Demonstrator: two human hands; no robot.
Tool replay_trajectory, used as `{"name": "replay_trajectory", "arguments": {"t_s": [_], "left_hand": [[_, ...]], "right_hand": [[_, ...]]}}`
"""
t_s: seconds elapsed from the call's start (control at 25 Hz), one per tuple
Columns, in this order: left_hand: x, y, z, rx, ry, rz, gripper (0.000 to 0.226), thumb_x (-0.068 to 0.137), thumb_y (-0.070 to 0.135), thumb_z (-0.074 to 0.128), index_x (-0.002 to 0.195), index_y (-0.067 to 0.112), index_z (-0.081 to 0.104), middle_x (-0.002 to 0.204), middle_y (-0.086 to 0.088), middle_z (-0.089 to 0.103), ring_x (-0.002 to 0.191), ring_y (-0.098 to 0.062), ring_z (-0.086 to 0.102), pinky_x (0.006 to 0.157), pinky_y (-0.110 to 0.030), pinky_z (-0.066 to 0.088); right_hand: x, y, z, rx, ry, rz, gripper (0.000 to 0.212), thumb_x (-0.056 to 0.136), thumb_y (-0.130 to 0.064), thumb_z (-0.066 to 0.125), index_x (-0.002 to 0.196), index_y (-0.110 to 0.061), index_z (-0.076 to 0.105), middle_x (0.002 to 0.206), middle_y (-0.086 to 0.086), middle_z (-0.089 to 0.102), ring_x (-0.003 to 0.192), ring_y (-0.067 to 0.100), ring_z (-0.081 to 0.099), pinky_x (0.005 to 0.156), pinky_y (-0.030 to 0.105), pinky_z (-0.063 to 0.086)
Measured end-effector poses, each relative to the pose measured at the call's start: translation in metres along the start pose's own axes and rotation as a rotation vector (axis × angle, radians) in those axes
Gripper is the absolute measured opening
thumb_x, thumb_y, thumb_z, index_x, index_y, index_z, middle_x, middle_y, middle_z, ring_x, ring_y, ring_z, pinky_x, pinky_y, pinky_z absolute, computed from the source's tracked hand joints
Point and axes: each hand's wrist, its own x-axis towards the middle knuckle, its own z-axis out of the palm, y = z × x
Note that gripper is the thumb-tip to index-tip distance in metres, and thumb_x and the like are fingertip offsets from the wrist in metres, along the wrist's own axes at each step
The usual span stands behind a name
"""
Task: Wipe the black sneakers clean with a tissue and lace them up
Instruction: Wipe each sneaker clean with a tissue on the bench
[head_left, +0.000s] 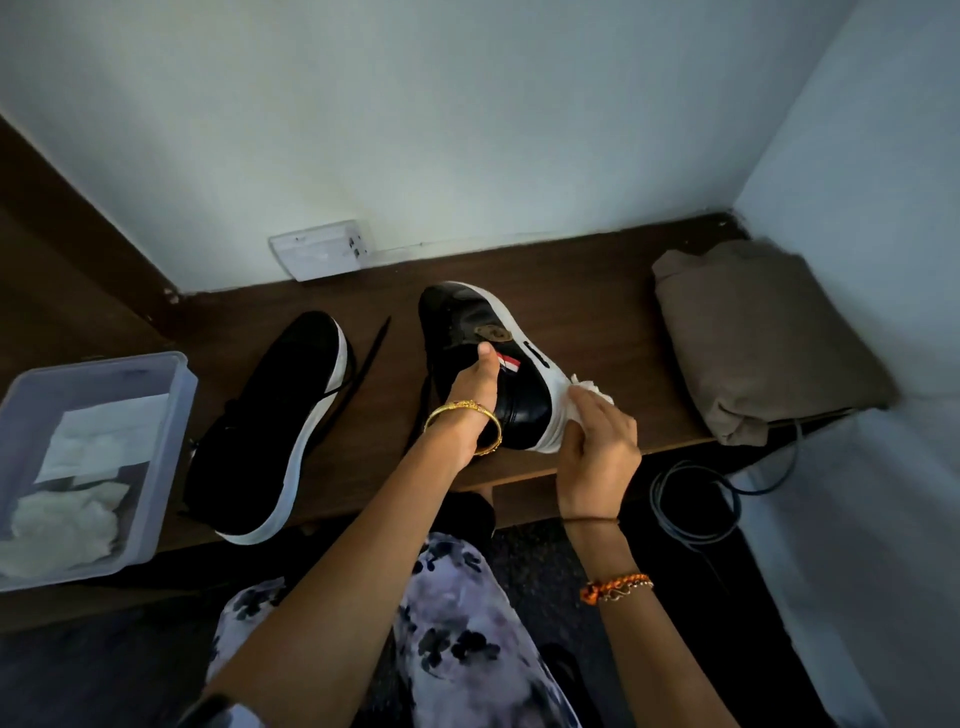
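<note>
Far left: clear plastic tub (171, 415) on wooden bench (597, 312), tissues inside. Next, left-centre: one black sneaker (280, 415) lying flat, white sole facing right, loose lace (371, 353) beside it. Centre: left hand (470, 400) grips second sneaker (467, 332) tilted on its side, thumb laid over upper. Right hand (597, 441) presses crumpled tissue (589, 387) against white sole, fingers curled round it. Far right: folded brown cloth (763, 338) on bench.

Left wrist: gold bangle (464, 414). Right forearm: thin dark thread (592, 519) nearest the hand, orange braided band (615, 587) behind it. Trousers (467, 623): pale, black floral print.
</note>
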Motion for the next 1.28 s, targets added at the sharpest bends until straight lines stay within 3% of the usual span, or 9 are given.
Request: {"name": "replay_trajectory", "arguments": {"t_s": [0.08,0.2,0.4,0.52,0.64,0.8,0.92,1.12,1.28], "left_hand": [[0.012,-0.006,0.006,0.092,-0.028,0.024,0.056,0.100,0.043,0.021,0.139,0.008,0.041,0.147,-0.012,0.039,0.135,-0.028,0.037,0.109,-0.034,0.029],[0.027,-0.022,0.013,0.233,-0.069,0.048,0.054,0.100,0.042,0.019,0.132,0.010,0.050,0.140,-0.013,0.048,0.129,-0.029,0.045,0.105,-0.034,0.034],[0.040,-0.030,0.017,0.328,-0.127,0.040,0.053,0.100,0.042,0.021,0.141,0.013,0.040,0.148,-0.009,0.039,0.136,-0.027,0.036,0.110,-0.033,0.028],[0.045,-0.020,0.024,0.401,-0.155,0.045,0.053,0.100,0.042,0.020,0.138,0.013,0.044,0.144,-0.011,0.044,0.133,-0.029,0.040,0.106,-0.034,0.031],[0.049,-0.015,0.029,0.428,-0.174,0.064,0.051,0.101,0.040,0.020,0.134,0.013,0.049,0.140,-0.011,0.049,0.130,-0.029,0.044,0.103,-0.032,0.033],[0.049,-0.013,0.028,0.428,-0.158,0.013,0.053,0.101,0.040,0.021,0.136,0.011,0.046,0.143,-0.013,0.045,0.132,-0.030,0.041,0.105,-0.033,0.032],[0.044,-0.014,0.025,0.453,-0.156,0.003,0.054,0.100,0.043,0.020,0.139,0.012,0.042,0.146,-0.013,0.040,0.134,-0.030,0.037,0.107,-0.034,0.030],[0.046,-0.022,0.017,0.654,-0.193,0.084,0.054,0.101,0.040,0.018,0.132,0.012,0.052,0.135,-0.015,0.052,0.125,-0.030,0.047,0.099,-0.034,0.036],[0.042,-0.032,0.009,0.783,-0.184,0.077,0.059,0.100,0.044,0.014,0.130,0.011,0.053,0.134,-0.016,0.053,0.124,-0.031,0.048,0.099,-0.036,0.036]], "right_hand": [[-0.005,-0.005,0.012,0.073,-0.058,0.060,0.030,0.074,-0.001,0.048,0.096,0.000,0.070,0.097,0.018,0.071,0.090,0.033,0.064,0.082,0.014,0.037],[-0.008,-0.004,0.023,0.222,-0.174,0.128,0.028,0.077,-0.001,0.053,0.101,-0.003,0.069,0.103,0.005,0.068,0.098,0.010,0.059,0.089,-0.002,0.034],[0.006,0.030,0.028,0.082,-0.144,0.582,0.027,0.084,0.002,0.056,0.109,-0.002,0.066,0.112,0.018,0.066,0.106,0.030,0.061,0.083,0.016,0.040],[0.009,0.018,0.031,0.139,-0.160,0.482,0.030,0.081,0.008,0.056,0.106,-0.004,0.068,0.104,0.014,0.068,0.096,0.024,0.063,0.075,0.007,0.038],[0.008,0.008,0.030,0.198,-0.163,0.318,0.035,0.076,0.014,0.056,0.101,-0.007,0.070,0.094,-0.001,0.065,0.085,0.002,0.058,0.076,-0.004,0.040],[0.014,0.027,0.036,0.062,-0.147,0.200,0.033,0.070,0.016,0.059,0.093,-0.003,0.072,0.091,0.016,0.072,0.086,0.026,0.065,0.080,0.011,0.044],[0.022,0.034,0.032,0.036,-0.177,0.349,0.029,0.075,0.013,0.056,0.097,0.002,0.070,0.098,0.021,0.071,0.093,0.033,0.067,0.085,0.026,0.048],[0.011,0.007,0.037,0.206,-0.284,0.444,0.024,0.083,0.002,0.058,0.104,-0.005,0.068,0.102,0.009,0.069,0.095,0.016,0.061,0.080,0.011,0.040],[-0.003,0.019,0.042,0.180,-0.345,0.578,0.025,0.082,0.004,0.056,0.103,-0.005,0.067,0.105,0.013,0.070,0.101,0.025,0.063,0.081,0.016,0.041]]}}
